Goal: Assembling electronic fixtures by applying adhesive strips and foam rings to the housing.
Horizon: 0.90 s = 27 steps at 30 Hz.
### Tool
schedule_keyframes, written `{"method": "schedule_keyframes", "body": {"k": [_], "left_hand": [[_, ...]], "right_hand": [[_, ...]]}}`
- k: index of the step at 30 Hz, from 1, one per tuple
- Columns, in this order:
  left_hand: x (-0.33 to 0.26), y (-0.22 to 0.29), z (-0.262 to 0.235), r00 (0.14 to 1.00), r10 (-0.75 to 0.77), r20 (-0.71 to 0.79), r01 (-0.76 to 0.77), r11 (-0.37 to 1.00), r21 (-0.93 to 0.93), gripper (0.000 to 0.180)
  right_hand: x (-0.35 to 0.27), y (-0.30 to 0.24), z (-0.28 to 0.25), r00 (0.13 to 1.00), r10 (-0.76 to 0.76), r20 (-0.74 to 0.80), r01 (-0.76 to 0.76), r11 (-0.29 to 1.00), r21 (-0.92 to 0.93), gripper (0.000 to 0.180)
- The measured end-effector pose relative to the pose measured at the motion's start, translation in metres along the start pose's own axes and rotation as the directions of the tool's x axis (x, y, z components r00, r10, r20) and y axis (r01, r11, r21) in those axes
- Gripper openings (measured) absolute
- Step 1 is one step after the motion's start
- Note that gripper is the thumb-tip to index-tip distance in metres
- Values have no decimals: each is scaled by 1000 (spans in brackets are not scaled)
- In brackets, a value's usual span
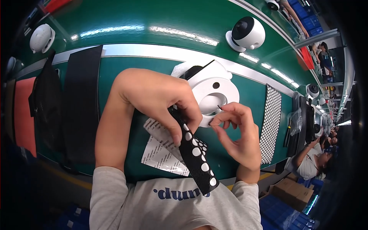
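My left hand (pixel 165 99) is closed, bent downward over the bench, with thumb and fingers gripping a black mesh strip (pixel 197 168) that carries white round dots. The strip hangs toward my shirt. Beneath it lie white printed paper sheets (pixel 163 156), partly covered by the strip and my hand. My right hand (pixel 242 138) is raised beside the white camera device (pixel 232 90), its thumb and index finger pinched together. A tiny dark bit (pixel 219 108) shows by those fingertips; what they hold is too small to make out. The device lies with its ring-shaped base facing up.
A black-and-white dotted sheet (pixel 270 124) lies on the right; a black flat sheet (pixel 81 88), black bag (pixel 46 103) and pink sheet (pixel 25 115) lie left. Beyond the metal edge, white cameras (pixel 249 33) stand on the green belt (pixel 176 19). Another person (pixel 310 163) sits right, near cardboard boxes (pixel 293 193).
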<state>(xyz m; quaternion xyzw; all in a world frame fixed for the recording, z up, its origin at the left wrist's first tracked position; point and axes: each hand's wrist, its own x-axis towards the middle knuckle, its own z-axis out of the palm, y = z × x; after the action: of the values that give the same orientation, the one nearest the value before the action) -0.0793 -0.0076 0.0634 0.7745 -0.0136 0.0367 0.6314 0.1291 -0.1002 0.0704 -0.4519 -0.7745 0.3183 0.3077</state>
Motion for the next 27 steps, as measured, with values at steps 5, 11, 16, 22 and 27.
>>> {"method": "schedule_keyframes", "body": {"k": [5,11,16,22,27], "left_hand": [[2,0,3,1000,27,-9,-27,1000,-4,20],[5,5,2,1000,7,-17,-6,999,31,19],[3,1,-3,1000,-6,-15,6,1000,8,18],[3,-1,-1,1000,4,-14,-4,1000,-16,19],[1,1,3,1000,7,-26,-7,1000,-12,18]], "right_hand": [[-3,-2,-4,998,15,54,-17,999,32,44],[-4,3,1,991,-130,-33,124,980,-153,38],[-3,3,2,990,-39,-135,-9,941,-339,37],[6,9,-29,981,-51,-187,22,987,-157,22],[5,14,-25,991,74,-114,-67,996,66,11]]}}
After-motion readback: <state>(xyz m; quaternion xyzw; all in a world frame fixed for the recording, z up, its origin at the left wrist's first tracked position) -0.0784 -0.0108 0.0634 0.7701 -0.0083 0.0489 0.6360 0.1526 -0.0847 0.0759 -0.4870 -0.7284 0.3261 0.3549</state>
